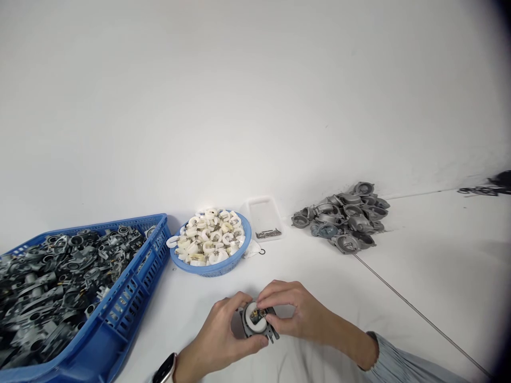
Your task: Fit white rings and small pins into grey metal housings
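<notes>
The grey carburetor body (258, 320), with a white float (249, 317) in it, is at the near side of the white table (195, 298). The left hand (221, 332) is clamped around its rim, probably for steadiness; the right hand (297, 311) touches near the float's open end, but whether it pinches something, I cannot tell.

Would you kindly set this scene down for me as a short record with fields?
Left hand: holds a gray metal part
Right hand: fingertips at that part's right side
Inside part: white curved piece
Blue crate: many dark metal parts
Blue basket: heaped white pieces
Tray: small pins, near end
Right of tray: piled gray metal cups
Beyond pile: thin rod, running lower right
</notes>
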`<control>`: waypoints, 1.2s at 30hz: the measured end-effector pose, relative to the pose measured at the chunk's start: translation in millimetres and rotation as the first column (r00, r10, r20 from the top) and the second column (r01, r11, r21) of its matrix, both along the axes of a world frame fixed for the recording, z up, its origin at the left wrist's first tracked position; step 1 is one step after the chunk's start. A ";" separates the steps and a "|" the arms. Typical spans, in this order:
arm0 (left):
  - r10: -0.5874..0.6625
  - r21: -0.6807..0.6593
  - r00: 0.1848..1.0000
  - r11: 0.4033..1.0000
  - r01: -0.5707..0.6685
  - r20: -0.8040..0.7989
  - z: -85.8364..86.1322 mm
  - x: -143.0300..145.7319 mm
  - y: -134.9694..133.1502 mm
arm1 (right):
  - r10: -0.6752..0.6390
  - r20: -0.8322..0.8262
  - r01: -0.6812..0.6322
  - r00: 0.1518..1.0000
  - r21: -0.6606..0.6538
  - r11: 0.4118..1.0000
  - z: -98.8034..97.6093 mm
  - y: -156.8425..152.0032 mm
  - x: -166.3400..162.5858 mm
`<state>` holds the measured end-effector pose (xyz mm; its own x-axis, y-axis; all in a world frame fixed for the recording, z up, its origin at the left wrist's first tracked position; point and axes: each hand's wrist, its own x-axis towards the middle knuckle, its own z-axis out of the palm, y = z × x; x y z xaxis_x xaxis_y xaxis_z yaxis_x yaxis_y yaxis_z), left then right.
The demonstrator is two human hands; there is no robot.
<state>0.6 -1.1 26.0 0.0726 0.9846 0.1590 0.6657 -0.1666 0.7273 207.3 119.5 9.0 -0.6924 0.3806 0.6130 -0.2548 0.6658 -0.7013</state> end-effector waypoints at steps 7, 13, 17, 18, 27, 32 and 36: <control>0.032 -0.015 0.999 0.999 -0.033 -0.030 2.5 2.7 -1.7 | 0.011 0.031 -0.011 0.999 -0.018 1.000 0.3 -0.3 1.7; 0.059 0.021 0.996 0.998 -0.058 -0.070 -2.3 4.5 -2.3 | 0.060 0.101 -0.048 0.993 -0.119 0.992 12.7 -0.3 8.4; 0.063 0.079 0.993 0.995 -0.056 -0.098 -7.2 6.4 -3.0 | 0.073 0.163 -0.043 0.984 -0.179 0.983 18.1 -1.6 10.0; 0.071 0.094 0.992 0.994 -0.061 -0.104 -8.3 7.1 -3.1 | 0.075 0.172 -0.042 0.982 -0.188 0.981 18.2 -1.7 10.0; 0.088 0.115 0.993 0.990 -0.078 -0.078 -13.8 9.2 -3.9 | 0.054 0.180 -0.021 0.982 -0.181 0.983 10.1 -0.3 9.0; 0.066 0.114 0.996 0.992 -0.059 -0.062 -13.7 8.3 -3.5 | 0.040 0.193 -0.003 0.980 -0.189 0.982 9.7 -0.4 8.2; 0.043 0.107 0.999 0.993 -0.039 -0.031 -9.0 9.3 -3.1 | 0.071 0.187 -0.036 0.980 -0.185 0.982 17.5 -0.9 10.8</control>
